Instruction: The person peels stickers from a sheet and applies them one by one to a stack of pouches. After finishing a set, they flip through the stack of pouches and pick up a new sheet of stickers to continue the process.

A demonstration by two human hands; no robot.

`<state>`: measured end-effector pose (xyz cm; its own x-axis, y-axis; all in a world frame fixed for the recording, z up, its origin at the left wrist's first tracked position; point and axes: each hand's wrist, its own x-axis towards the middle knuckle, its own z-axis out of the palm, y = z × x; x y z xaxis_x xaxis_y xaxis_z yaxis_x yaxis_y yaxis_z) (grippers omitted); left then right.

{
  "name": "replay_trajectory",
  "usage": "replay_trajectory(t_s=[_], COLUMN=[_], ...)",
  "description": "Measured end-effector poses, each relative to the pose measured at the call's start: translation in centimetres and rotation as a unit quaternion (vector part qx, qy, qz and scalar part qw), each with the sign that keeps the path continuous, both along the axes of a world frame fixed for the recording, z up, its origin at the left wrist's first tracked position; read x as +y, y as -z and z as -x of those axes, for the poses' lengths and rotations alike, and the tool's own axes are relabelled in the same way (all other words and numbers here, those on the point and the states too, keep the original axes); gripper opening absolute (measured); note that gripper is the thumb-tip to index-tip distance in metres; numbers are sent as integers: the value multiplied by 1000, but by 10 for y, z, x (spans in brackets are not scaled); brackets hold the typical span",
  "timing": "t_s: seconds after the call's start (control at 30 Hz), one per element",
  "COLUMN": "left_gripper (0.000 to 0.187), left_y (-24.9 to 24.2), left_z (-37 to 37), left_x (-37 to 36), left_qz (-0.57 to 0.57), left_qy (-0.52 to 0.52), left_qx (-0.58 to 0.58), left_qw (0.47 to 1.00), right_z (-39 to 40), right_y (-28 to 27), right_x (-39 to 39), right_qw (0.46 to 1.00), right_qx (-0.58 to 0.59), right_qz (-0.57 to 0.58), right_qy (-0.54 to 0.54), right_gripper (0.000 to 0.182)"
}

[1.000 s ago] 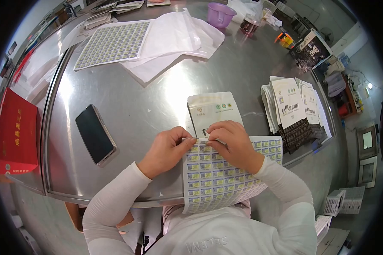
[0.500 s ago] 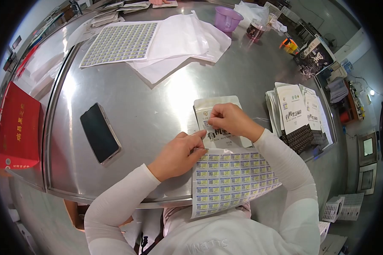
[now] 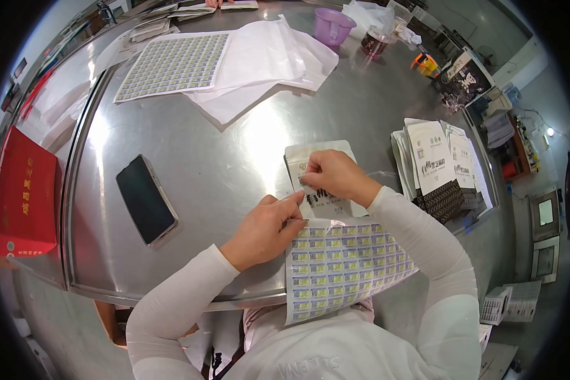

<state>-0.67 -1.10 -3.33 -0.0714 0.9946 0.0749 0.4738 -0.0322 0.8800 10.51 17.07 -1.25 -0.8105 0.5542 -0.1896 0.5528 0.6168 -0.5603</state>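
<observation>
A pale stand-up pouch with black printed characters lies flat on the steel table before me. My right hand is over its upper left part, fingers curled and fingertips pinched down on a small sticker that they mostly cover. My left hand is closed on the top left corner of a sheet of stickers, its index finger reaching to the pouch's left edge. The sheet, printed with rows of small blue and yellow-green labels, hangs over the table's front edge toward my lap.
Stacked pouches stand to the right. A phone and a red box lie left. Farther back are another sticker sheet, white backing paper, a purple basket, a jar and another person's hand.
My right hand's fingertips have shifted slightly left and down on the pouch. My left hand keeps its hold on the sheet. The whole view has shifted slightly.
</observation>
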Motion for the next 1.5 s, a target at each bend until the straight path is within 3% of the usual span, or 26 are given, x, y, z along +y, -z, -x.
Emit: replay_trajectory(t_s=[0.17, 0.27, 0.37, 0.57, 0.67, 0.73, 0.77, 0.87, 0.97, 1.1, 1.17, 1.2, 1.23, 1.3, 1.37, 1.43, 1.5], left_gripper=[13, 13, 13, 14, 14, 14, 13, 13, 14, 16, 18, 19, 19, 21, 22, 23, 24], left_y=[-1, -4, -3, -4, -4, -1, 0, 0, -15, 1, -3, -5, -6, -5, -12, -15, -11], left_z=[-2, -2, -2, -2, -2, -2, -3, -7, -10, -10, -11, -11, -11, -10, -9, -6, -6], left_x=[0, -1, -1, 0, -1, -2, -3, -3, -9, -7, -7, -6, -6, -7, -7, -6, -5], left_qz=[8, 21, 29, 30, 24, 7, 19, 39, 23, 18, 13, 10, 14, 26, 32, 43, 51], left_qy=[-3, -3, -7, -6, -12, -19, -30, -52, -65, -62, -72, -78, -84, -105, -112, -118, -115], left_qx=[9, 7, 5, 8, 7, 10, -54, -197, -232, -287, -251, -233, -212, -176, -168, -166, -176], left_qw=[1000, 1000, 1000, 999, 1000, 1000, 998, 978, 970, 956, 965, 969, 974, 978, 979, 978, 976], right_z=[1, -9, -36, -52, -55, -62, -66, -82, -118, -177, -193, -200, -195, -163, -107, -77, -59], right_y=[-11, -20, 0, 8, 7, 7, 7, -27, -62, -111, -102, -92, -82, -63, -53, -44, -41], right_x=[-6, 4, 32, 49, 46, 52, 54, 40, 70, 155, 191, 209, 214, 192, 101, 22, -31], right_qw=[996, 988, 975, 988, 974, 958, 939, 931, 901, 938, 935, 913, 853, 834, 951, 984, 982], right_qx=[-39, -82, 43, 30, 148, 218, 251, 262, 374, 285, 154, 85, 42, 119, 204, 163, 160], right_qz=[-78, -123, -194, -102, -64, 87, 162, 163, 115, -10, -214, -311, -477, -528, -206, -67, -20], right_qy=[-1, 50, 97, 112, 162, 167, 169, 193, 188, 195, 235, 250, 208, 111, 111, -13, -101], right_gripper=[25, 32, 41, 50, 35, 23, 17, 9, 7, 13, 19, 22, 30, 29, 27, 27, 28])
